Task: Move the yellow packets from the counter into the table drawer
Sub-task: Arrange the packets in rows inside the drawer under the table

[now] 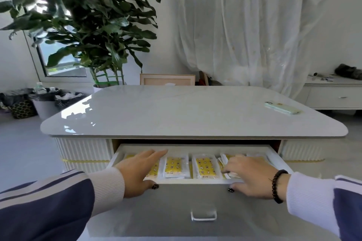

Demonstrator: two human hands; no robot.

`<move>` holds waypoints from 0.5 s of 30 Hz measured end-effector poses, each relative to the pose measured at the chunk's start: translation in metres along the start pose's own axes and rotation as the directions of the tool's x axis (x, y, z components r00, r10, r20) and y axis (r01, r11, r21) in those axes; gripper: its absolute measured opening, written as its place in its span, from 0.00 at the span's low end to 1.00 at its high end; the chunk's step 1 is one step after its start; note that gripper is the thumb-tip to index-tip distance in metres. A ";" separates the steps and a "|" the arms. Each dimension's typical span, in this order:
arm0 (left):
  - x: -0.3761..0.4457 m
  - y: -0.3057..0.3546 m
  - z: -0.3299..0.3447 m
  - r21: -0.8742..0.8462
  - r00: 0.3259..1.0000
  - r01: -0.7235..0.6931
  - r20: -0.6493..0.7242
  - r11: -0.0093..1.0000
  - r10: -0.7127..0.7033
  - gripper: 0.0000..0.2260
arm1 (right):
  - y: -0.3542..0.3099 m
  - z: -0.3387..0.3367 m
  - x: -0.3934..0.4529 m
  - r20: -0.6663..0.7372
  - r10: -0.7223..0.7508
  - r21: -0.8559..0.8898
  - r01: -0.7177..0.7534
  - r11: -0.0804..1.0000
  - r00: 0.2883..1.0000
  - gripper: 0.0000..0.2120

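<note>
White table drawer point(195, 147) pulled open beneath glossy grey tabletop point(186, 111), holding yellow patterned packets in clear wrap point(205, 166) laid flat in a row; left hand point(141, 170) and right hand point(252, 176), fingers extended, resting over packets, thumbs on drawer front; pale green phone point(283, 107) on tabletop.
</note>
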State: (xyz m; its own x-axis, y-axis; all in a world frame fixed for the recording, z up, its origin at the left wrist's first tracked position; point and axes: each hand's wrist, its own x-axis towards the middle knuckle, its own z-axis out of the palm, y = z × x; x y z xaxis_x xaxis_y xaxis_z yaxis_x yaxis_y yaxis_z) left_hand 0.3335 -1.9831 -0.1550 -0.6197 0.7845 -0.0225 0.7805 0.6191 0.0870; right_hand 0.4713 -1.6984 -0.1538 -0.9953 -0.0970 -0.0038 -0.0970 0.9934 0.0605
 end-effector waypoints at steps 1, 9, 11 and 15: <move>0.004 -0.002 -0.002 0.028 0.999 0.006 -0.052 1.000 -0.004 0.43 | 0.002 -0.001 0.004 -0.025 0.010 -0.022 -0.011 1.000 1.000 0.25; 0.063 -0.020 -0.027 0.194 0.995 0.086 0.027 0.977 -0.093 0.58 | 0.028 -0.009 0.039 -0.041 0.200 0.012 -0.200 0.980 0.979 0.54; 0.078 -0.024 -0.029 0.174 0.980 0.135 0.120 0.975 -0.158 0.58 | 0.035 -0.007 0.046 -0.002 0.262 0.038 -0.262 0.964 0.965 0.57; 0.093 -0.034 -0.020 0.240 0.967 0.156 0.159 0.958 -0.198 0.46 | 0.043 -0.007 0.062 0.026 0.314 0.032 -0.315 0.949 0.949 0.49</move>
State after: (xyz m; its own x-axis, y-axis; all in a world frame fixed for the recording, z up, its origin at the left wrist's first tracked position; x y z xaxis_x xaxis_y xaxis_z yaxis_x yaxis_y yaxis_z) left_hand 0.2474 -1.9319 -0.1397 -0.7408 0.6421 -0.1973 0.6705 0.7245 -0.1596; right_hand 0.4055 -1.6625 -0.1443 -0.9751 0.2213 -0.0108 0.2210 0.9749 0.0264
